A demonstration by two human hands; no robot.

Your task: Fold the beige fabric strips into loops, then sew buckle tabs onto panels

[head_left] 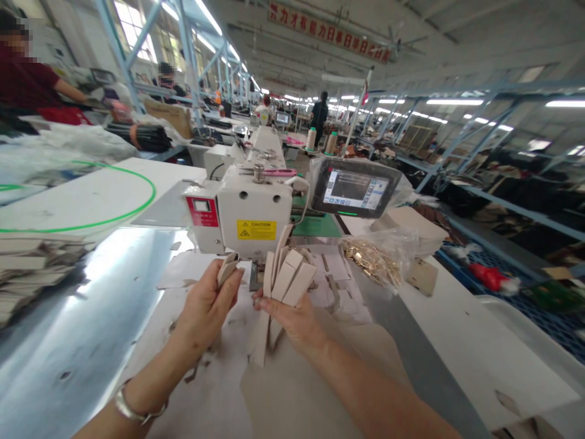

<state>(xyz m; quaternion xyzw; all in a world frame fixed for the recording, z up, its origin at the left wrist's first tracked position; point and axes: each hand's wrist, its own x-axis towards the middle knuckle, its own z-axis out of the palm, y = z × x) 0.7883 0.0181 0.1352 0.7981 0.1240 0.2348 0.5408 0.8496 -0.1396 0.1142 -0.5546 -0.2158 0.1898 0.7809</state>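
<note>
My right hand (292, 317) is closed round a fanned bunch of beige strips (290, 274), which look like leather or board. Their upper ends spread above the fingers, and some ends hang below the hand. My left hand (210, 299) grips a smaller stack of short beige strips (227, 266) between thumb and fingers. Both hands are held in front of the white sewing machine head (256, 210), over a work surface with a large beige sheet (320, 390) under my right forearm. The hands are apart from each other.
A control screen (356, 189) stands right of the machine. Below it lies a clear bag of gold-coloured metal parts (377, 259). Stacked beige strips (27, 268) lie at far left near a green cord (153, 198). A person in dark red (31, 85) is at the upper left.
</note>
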